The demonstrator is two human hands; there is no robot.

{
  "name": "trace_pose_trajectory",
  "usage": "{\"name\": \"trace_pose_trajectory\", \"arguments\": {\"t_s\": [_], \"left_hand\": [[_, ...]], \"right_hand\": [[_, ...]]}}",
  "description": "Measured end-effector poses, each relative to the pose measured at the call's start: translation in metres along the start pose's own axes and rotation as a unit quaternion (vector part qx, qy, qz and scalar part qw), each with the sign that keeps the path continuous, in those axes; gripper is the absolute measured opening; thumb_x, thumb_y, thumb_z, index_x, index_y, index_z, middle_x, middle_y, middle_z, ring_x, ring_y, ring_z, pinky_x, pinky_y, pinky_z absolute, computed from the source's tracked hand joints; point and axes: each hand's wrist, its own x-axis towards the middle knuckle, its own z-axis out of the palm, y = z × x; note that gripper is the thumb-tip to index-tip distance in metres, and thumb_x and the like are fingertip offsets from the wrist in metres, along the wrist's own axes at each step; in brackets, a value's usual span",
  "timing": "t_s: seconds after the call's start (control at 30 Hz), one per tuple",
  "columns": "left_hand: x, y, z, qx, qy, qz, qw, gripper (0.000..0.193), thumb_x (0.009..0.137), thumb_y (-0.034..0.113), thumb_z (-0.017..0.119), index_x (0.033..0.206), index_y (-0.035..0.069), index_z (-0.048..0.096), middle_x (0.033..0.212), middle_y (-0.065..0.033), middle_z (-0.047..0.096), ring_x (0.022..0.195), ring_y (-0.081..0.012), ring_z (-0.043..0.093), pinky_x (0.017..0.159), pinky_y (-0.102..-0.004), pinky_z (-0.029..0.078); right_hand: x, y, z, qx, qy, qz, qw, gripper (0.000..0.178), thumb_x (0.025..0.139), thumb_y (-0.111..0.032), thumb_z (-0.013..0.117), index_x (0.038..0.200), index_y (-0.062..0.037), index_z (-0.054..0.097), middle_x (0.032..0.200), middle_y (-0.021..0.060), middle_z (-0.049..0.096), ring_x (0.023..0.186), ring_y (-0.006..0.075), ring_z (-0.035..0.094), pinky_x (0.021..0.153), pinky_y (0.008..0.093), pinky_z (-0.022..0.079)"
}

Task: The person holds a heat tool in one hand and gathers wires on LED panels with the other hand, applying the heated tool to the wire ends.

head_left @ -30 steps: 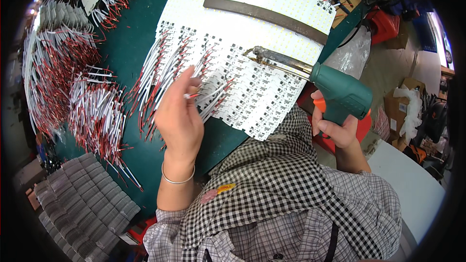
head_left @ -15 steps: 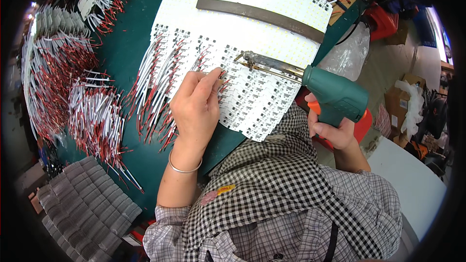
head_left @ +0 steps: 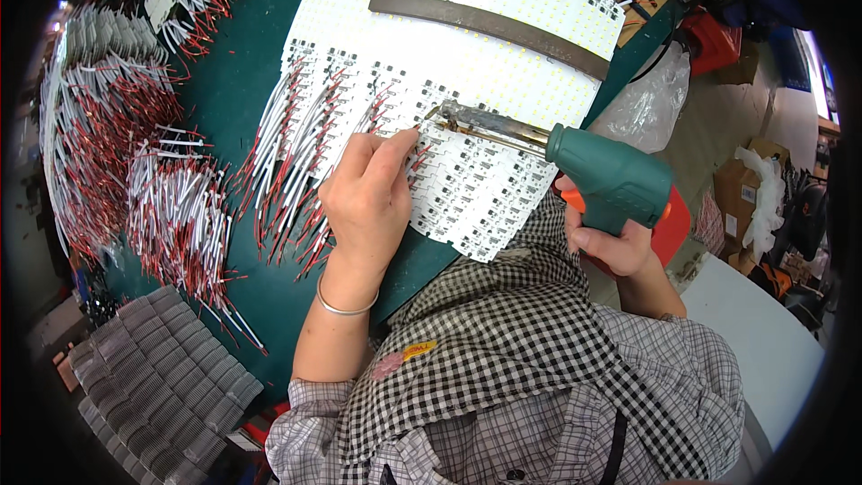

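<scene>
White circuit-board panel (head_left: 489,171) lies on the green tabletop (head_left: 232,81) before the person, its far edge cut off by the frame; the tiny printing on it is too small to read. One dark bar (head_left: 489,27) rests across it. Red-and-white wires (head_left: 280,130) stand along its near left part in at least three rows, too crowded to count singly. The left hand (head_left: 366,198), wearing one bracelet (head_left: 348,310), has thumb and fingers drawn together over the panel; one cannot tell whether a wire is pinched there. The right hand (head_left: 620,247) grasps one green soldering gun (head_left: 615,175), its tip near the left fingertips. Three wire piles (head_left: 184,216) sit leftward; a grey ridged stack (head_left: 162,377) below them is hard to identify. One yellow patch (head_left: 419,350) with lettering marks the checked apron (head_left: 485,332)
</scene>
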Motion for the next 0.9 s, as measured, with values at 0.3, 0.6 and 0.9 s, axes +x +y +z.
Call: {"name": "trace_pose_trajectory", "arguments": {"t_s": [0.3,0.6,0.9], "left_hand": [[0.000,-0.001,0.001,-0.007,-0.007,-0.004,1.000,0.023,0.075,-0.011,0.066,0.092,0.004,0.069,0.070,-0.0070,0.060,0.056,-0.0162,0.057,0.050,-0.0253,0.045],[0.000,0.000,0.001,-0.018,-0.009,-0.004,1.000,0.023,0.075,-0.011,0.066,0.093,0.003,0.068,0.072,-0.0080,0.061,0.057,-0.0167,0.058,0.051,-0.0257,0.046],[0.000,-0.002,0.003,-0.027,0.005,0.009,1.000,0.023,0.075,-0.010,0.067,0.094,0.003,0.069,0.070,-0.0075,0.059,0.054,-0.0158,0.056,0.048,-0.0259,0.044]], "right_hand": [[-0.002,0.013,-0.007,-0.081,-0.023,-0.005,0.996,0.046,0.080,0.001,0.062,0.124,0.0066,0.047,0.103,0.0138,0.058,0.066,0.0130,0.058,0.055,0.0245,0.051],[0.003,0.013,-0.004,-0.116,-0.024,-0.009,0.993,0.033,0.081,0.002,0.060,0.113,0.0025,0.051,0.083,0.0108,0.058,0.061,0.0128,0.057,0.054,0.0249,0.049],[0.005,-0.003,0.000,0.002,0.023,0.027,0.999,0.040,0.079,0.004,0.064,0.118,0.0064,0.054,0.087,0.0102,0.062,0.067,0.0115,0.059,0.058,0.0233,0.049]]}}
